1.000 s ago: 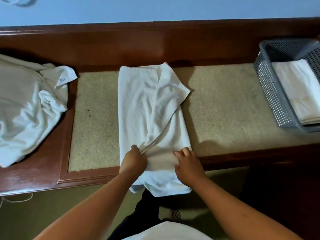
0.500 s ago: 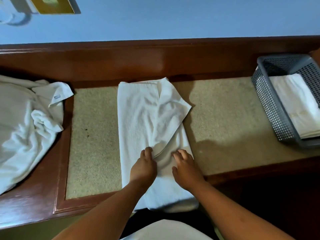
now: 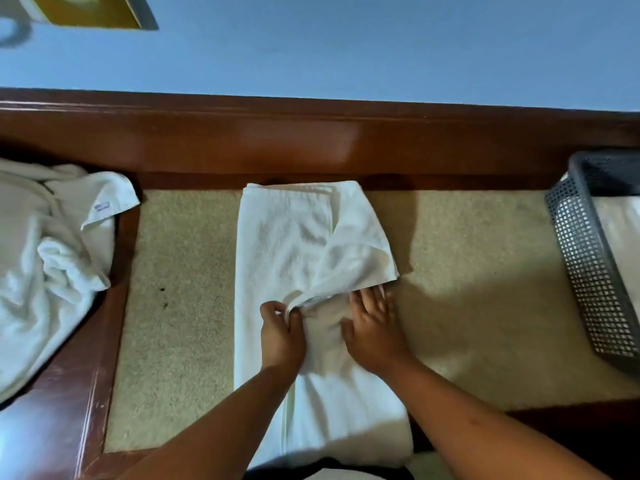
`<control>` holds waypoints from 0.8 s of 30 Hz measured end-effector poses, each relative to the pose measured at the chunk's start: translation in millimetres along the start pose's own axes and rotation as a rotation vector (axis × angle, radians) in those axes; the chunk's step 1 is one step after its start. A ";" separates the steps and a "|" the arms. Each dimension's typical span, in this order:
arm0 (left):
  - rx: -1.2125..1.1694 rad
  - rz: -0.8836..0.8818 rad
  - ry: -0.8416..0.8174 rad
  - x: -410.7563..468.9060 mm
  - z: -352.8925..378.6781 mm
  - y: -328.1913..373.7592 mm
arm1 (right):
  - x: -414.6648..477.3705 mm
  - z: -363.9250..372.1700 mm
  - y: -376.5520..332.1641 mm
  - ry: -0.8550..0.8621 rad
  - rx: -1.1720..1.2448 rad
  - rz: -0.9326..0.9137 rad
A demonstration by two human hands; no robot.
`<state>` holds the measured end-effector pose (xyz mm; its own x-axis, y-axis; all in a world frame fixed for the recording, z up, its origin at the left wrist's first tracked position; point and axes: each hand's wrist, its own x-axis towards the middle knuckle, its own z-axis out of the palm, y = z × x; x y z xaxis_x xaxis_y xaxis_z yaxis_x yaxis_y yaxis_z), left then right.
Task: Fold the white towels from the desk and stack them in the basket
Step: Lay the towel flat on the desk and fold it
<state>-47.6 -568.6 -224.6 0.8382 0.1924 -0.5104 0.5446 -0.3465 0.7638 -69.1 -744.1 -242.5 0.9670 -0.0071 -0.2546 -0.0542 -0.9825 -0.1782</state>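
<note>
1. Left hand (image 3: pixel 282 336): fingers curled, thumb and fingertips pinching a bunched, layered edge of the white towel (image 3: pixel 284 244) near its middle line. Forearm lying over the towel's near half.
2. Right hand (image 3: pixel 372 327): palm down, fingers straight and slightly spread, pressing flat on the same towel just right of the pinch. Nothing gripped. Fingertips touching the lower edge of the loose flap (image 3: pixel 360 251).
3. White towel: a long narrow strip on the desk's beige inlay (image 3: pixel 467 306), running from the back rail toward the person, near end lapping over the front rim. Upper right layer turned out as a slanted flap, its corner jutting past the strip's right side onto the inlay.
4. Desk (image 3: pixel 62 410): reddish-brown polished wood framing the speckled inlay, with a raised rail along the back. A few dark specks (image 3: pixel 162 296) on the inlay left of the strip.
5. Heap of unfolded towels (image 3: pixel 41 265): white and crumpled at the far left, draped over the wood rim, well apart from the strip. Small label (image 3: pixel 102 206) on one turned corner, print too small to read.
6. Basket (image 3: pixel 588 271): grey perforated plastic at the far right of the inlay, cut off by the picture edge, well apart from both hands. Inside, a pale folded towel (image 3: pixel 623 230), only partly seen.
7. Blue wall (image 3: pixel 346 46) behind the rail. Yellowish flat object (image 3: pixel 93 12) at the top left, too blurred to identify.
</note>
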 end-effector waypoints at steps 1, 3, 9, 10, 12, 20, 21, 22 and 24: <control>-0.008 0.011 -0.027 7.8 1.0 1.6 | 16.1 -1.1 4.6 0.032 -0.003 -0.033; -0.002 0.020 -0.056 23.2 2.4 6.0 | 47.4 -4.2 13.2 0.104 0.044 -0.089; 0.026 0.024 0.007 78.8 -2.3 36.3 | 148.3 -52.8 21.4 -0.231 -0.166 0.153; 0.066 0.048 -0.006 89.7 -4.0 41.7 | 160.9 -64.3 19.5 -0.277 -0.228 0.178; 0.126 0.093 -0.026 110.4 -6.5 56.2 | 177.8 -80.4 14.1 -0.264 -0.233 0.191; 0.019 -0.045 -0.025 174.9 -8.7 93.9 | 219.0 -102.5 20.3 -0.204 0.009 -0.132; 0.001 -0.070 -0.053 179.4 -10.1 92.3 | 225.7 -104.5 21.6 -0.239 0.002 -0.145; -0.022 -0.088 -0.085 183.1 -11.1 91.5 | 232.4 -105.9 25.2 -0.250 -0.030 -0.156; -0.044 -0.095 -0.133 189.6 -10.6 92.7 | 243.2 -109.2 34.5 -0.247 -0.093 -0.127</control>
<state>162.1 -554.5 -246.3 0.7729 0.0978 -0.6269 0.6246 -0.2910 0.7247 191.3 -800.0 -206.8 0.8743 0.1512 -0.4613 0.0973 -0.9856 -0.1386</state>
